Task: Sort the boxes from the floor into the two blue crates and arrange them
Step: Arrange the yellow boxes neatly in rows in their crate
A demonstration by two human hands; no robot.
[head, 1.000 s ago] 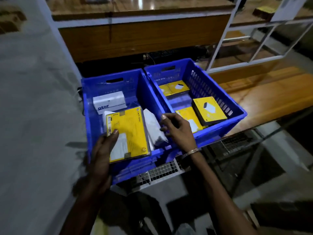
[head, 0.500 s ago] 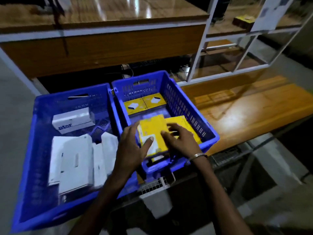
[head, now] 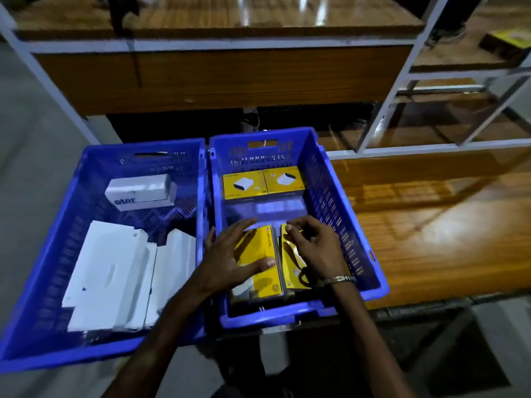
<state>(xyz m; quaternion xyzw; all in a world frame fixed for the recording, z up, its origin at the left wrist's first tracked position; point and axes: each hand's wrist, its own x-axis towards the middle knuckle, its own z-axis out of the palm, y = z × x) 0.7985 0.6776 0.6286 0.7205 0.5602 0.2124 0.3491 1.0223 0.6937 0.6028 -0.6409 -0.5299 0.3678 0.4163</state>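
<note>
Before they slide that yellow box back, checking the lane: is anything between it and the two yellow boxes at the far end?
Nothing visible: only bare crate floor separates the yellow box under the left hand from the far pair.

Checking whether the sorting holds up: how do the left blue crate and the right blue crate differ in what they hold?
The left crate holds only white boxes; the right crate holds only yellow boxes. No hand is in the left crate; the left hand and right hand both rest on yellow boxes at the near end of the right crate. Both crates are blue, slotted, side by side.
</note>
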